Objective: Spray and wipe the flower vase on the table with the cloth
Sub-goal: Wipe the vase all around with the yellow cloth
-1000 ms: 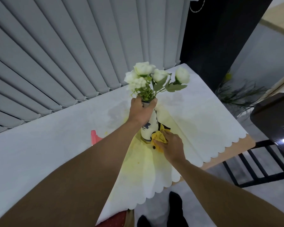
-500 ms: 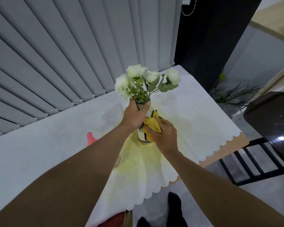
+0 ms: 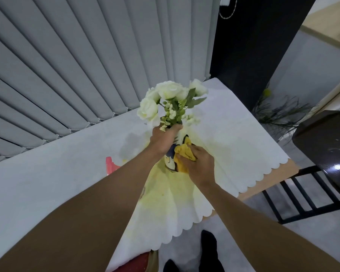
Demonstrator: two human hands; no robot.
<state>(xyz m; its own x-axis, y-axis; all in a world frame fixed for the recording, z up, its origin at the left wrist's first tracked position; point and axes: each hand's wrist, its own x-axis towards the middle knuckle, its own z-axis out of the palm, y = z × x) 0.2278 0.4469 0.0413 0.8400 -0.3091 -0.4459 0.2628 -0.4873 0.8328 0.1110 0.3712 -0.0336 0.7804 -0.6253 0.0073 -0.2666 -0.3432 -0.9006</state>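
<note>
Left hand [image 3: 163,139] grip wrapped round the neck of the white printed ceramic vase [image 3: 170,160] of white roses, standing on the white-clothed surface [image 3: 234,146]. Right hand [image 3: 199,163] grip pinched on a crumpled yellow cloth [image 3: 185,152] — pressed against the vase's side.

Your two hands crowd the vase [image 3: 170,161] at the middle of the table [image 3: 47,173]: the left hand [image 3: 163,139] wraps the neck, the right hand [image 3: 199,165] presses the yellow cloth [image 3: 185,153] to its side. White flowers [image 3: 169,101] block any approach from above. A red object [image 3: 111,167] peeks out just left of your left forearm. Bare tablecloth lies open to the far left and right. Grey blinds [image 3: 86,65] wall off the table's back edge; a dark chair [image 3: 326,150] stands off the right corner.
</note>
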